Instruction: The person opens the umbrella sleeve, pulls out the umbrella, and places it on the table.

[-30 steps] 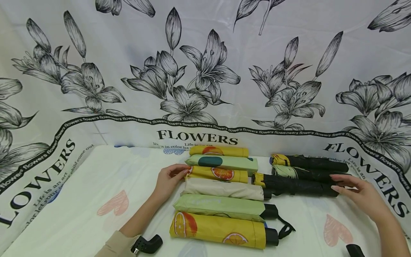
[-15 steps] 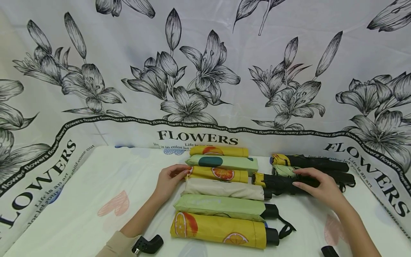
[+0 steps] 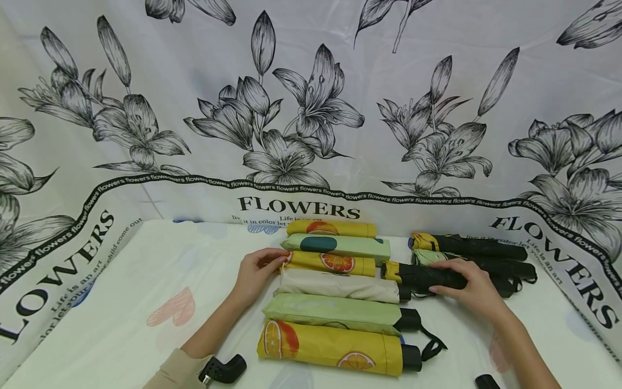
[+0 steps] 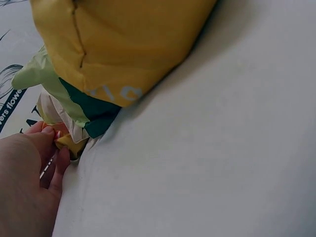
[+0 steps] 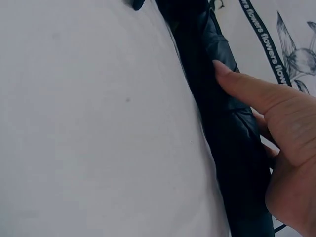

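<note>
Head view: six folded umbrellas in coloured sleeves lie in a row on a white cloth-covered table (image 3: 121, 302). To their right lie three bare black umbrellas. The right hand (image 3: 468, 289) curls over the nearest black umbrella (image 3: 423, 276), fingers wrapped across its middle. The left hand (image 3: 257, 273) rests at the end of an orange-print yellow umbrella (image 3: 332, 263), fingertips touching it.

Left wrist view: the left hand (image 4: 27, 182) pinches the bunched yellow sleeve end (image 4: 66, 140) between curled fingers, at the table surface.

Right wrist view: the right hand (image 5: 276, 128) grips the black umbrella (image 5: 222, 113), thumb along its folded fabric.

The step in hand looks like picking up the black umbrella; the next move would call for a firm grip and a lift clear of its neighbours.
</note>
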